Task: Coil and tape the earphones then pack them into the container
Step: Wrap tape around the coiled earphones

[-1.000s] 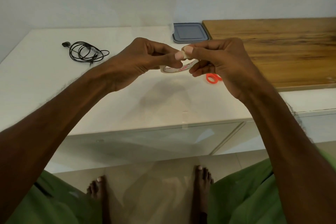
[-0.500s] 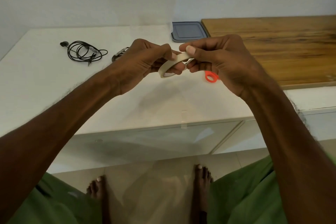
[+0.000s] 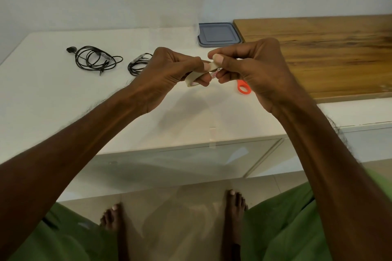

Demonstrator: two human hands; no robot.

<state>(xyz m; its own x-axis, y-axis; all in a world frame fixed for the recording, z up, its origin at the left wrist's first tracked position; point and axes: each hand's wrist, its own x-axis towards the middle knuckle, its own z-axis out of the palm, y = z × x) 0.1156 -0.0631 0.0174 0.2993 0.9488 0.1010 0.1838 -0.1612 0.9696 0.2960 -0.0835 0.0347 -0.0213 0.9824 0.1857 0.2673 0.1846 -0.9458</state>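
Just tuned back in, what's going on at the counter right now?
A person holds a roll of beige masking tape over the white counter: the left hand grips it, the right hand pinches its edge, seemingly finding the end. A loose coil of black earphones and a tighter black earphone bundle lie to the left; the grey-lidded container sits closed at the back.

The cream roll of masking tape (image 3: pixel 190 80) now stands tilted on edge between the hands; a second ago it lay nearly flat under the fingertips. The right hand (image 3: pixel 254 70) has its thumb on the roll's upper rim. A second coiled black earphone (image 3: pixel 136 65) has come into sight beside the left hand (image 3: pixel 165 74).
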